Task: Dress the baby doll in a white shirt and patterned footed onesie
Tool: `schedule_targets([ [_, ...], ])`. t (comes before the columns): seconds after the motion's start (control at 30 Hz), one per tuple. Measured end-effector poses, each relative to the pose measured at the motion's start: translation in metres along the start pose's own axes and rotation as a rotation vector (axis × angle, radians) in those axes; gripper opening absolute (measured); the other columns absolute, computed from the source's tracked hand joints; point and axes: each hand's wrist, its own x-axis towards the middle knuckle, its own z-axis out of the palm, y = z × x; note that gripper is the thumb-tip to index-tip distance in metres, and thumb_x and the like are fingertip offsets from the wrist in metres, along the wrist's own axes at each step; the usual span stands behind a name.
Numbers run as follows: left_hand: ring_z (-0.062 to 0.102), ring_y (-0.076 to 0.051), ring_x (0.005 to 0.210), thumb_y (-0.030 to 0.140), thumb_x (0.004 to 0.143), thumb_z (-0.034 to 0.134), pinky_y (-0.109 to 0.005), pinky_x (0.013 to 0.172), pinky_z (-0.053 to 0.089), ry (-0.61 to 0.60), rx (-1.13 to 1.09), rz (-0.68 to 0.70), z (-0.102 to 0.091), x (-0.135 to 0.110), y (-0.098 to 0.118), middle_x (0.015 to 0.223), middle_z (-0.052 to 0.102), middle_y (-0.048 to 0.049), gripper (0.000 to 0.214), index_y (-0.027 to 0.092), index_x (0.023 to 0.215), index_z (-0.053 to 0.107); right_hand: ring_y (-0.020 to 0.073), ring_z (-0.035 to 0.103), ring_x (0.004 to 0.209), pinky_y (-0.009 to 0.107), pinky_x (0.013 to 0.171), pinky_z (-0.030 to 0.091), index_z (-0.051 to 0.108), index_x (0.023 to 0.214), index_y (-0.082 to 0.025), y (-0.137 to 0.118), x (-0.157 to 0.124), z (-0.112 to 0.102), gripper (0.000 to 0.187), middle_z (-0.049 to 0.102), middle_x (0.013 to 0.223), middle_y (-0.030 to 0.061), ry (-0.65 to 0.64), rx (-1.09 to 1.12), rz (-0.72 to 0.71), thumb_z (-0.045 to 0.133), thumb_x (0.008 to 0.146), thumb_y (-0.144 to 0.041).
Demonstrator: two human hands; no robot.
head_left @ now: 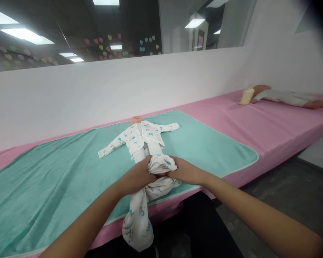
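A baby doll [136, 120] lies on its back on a green blanket [102, 175], its head toward the wall. It wears a white printed jacket [134, 138] with the sleeves spread out, and white leggings show below it. At the doll's lower legs, my left hand [140, 173] and my right hand [184, 170] grip the gathered opening of white printed baby pants [161, 190] from both sides. One pant leg hangs over the table's front edge. The doll's feet are mostly hidden by the cloth and my hands.
A pink padded table [231, 118] runs along the white wall. At the far right lies a second doll [285, 96] in white clothing, with a cream-coloured bottle [247, 96] by its head. Above the wall is a window [70, 32] with heart stickers.
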Motion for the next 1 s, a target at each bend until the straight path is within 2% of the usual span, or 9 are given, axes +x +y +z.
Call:
schedule_targets([
  [0.1, 0.056, -0.022, 0.096, 0.026, 0.074, 0.05, -0.031, 0.078, 0.045, -0.001, -0.075, 0.082, -0.005, 0.002, -0.005, 0.108, 0.06, -0.0021, 0.036, 0.024, 0.11, 0.051, 0.0202, 0.055, 0.097, 0.033, 0.082, 0.044, 0.052, 0.113, -0.026, -0.006, 0.001, -0.005, 0.045, 0.059, 0.109, 0.0013, -0.043, -0.031, -0.067, 0.061, 0.071, -0.041],
  [0.23, 0.057, -0.022, 0.09, 0.028, 0.074, 0.052, -0.031, 0.075, 0.044, -0.019, -0.072, 0.097, -0.012, 0.007, -0.006, 0.1, 0.064, -0.0014, 0.028, 0.024, 0.102, 0.056, 0.0208, 0.055, 0.096, 0.033, 0.079, 0.044, 0.048, 0.115, -0.023, 0.0, 0.009, -0.014, 0.053, 0.058, 0.11, 0.004, -0.034, -0.113, -0.06, 0.065, 0.068, -0.043],
  [0.43, 0.057, -0.021, 0.084, 0.021, 0.074, 0.049, -0.027, 0.068, 0.042, 0.01, -0.119, 0.12, -0.01, 0.015, -0.002, 0.093, 0.065, -0.0016, 0.022, 0.023, 0.092, 0.06, 0.0169, 0.054, 0.083, 0.027, 0.069, 0.042, 0.049, 0.102, -0.02, 0.018, 0.016, -0.02, 0.04, 0.059, 0.098, 0.003, 0.047, -0.236, -0.064, 0.062, 0.07, -0.042],
  [0.57, 0.057, -0.022, 0.084, 0.023, 0.07, 0.056, -0.027, 0.067, 0.041, 0.08, -0.174, 0.053, -0.01, 0.023, -0.009, 0.093, 0.064, -0.0017, 0.027, 0.023, 0.096, 0.061, 0.0158, 0.053, 0.083, 0.026, 0.068, 0.04, 0.051, 0.095, -0.019, 0.024, 0.019, -0.019, 0.031, 0.058, 0.093, 0.0014, 0.126, -0.18, -0.092, 0.059, 0.074, -0.04],
  [0.67, 0.058, -0.024, 0.087, 0.031, 0.069, 0.059, -0.029, 0.069, 0.043, 0.115, -0.269, -0.052, -0.016, 0.03, -0.018, 0.095, 0.064, -0.0035, 0.032, 0.02, 0.098, 0.06, 0.0156, 0.052, 0.084, 0.026, 0.069, 0.039, 0.053, 0.094, -0.019, 0.027, 0.026, -0.019, 0.026, 0.058, 0.09, 0.0006, 0.113, -0.097, -0.111, 0.058, 0.075, -0.036],
  [0.73, 0.058, -0.026, 0.089, 0.035, 0.068, 0.061, -0.032, 0.071, 0.044, 0.071, -0.375, -0.082, -0.023, 0.034, -0.023, 0.097, 0.063, -0.0052, 0.037, 0.018, 0.101, 0.059, 0.0167, 0.052, 0.091, 0.027, 0.075, 0.04, 0.053, 0.101, -0.019, 0.03, 0.032, -0.023, 0.034, 0.057, 0.099, 0.0017, 0.048, 0.003, -0.107, 0.061, 0.072, -0.035],
  [0.8, 0.057, -0.027, 0.093, 0.036, 0.068, 0.063, -0.034, 0.074, 0.045, -0.041, -0.501, -0.085, -0.029, 0.037, -0.028, 0.102, 0.062, -0.0076, 0.045, 0.017, 0.108, 0.056, 0.0173, 0.052, 0.094, 0.028, 0.078, 0.04, 0.051, 0.105, -0.018, 0.036, 0.038, -0.028, 0.044, 0.057, 0.104, 0.0031, -0.043, 0.109, -0.066, 0.066, 0.068, -0.035],
  [0.93, 0.057, -0.026, 0.096, 0.036, 0.073, 0.061, -0.035, 0.077, 0.045, -0.287, -0.707, -0.063, -0.037, 0.039, -0.043, 0.111, 0.059, -0.0122, 0.049, 0.017, 0.117, 0.052, 0.0133, 0.053, 0.076, 0.026, 0.068, 0.04, 0.051, 0.088, -0.015, 0.051, 0.048, -0.039, 0.039, 0.057, 0.082, 0.0001, -0.109, 0.201, 0.059, 0.07, 0.063, -0.039],
  [1.0, 0.057, -0.026, 0.095, 0.035, 0.076, 0.06, -0.034, 0.077, 0.045, -0.301, -0.799, -0.052, -0.037, 0.038, -0.055, 0.111, 0.059, -0.0138, 0.046, 0.015, 0.116, 0.052, 0.0118, 0.051, 0.072, 0.025, 0.065, 0.039, 0.051, 0.086, -0.015, 0.057, 0.051, -0.041, 0.036, 0.055, 0.078, -0.0016, -0.116, 0.168, 0.073, 0.069, 0.063, -0.036],
])
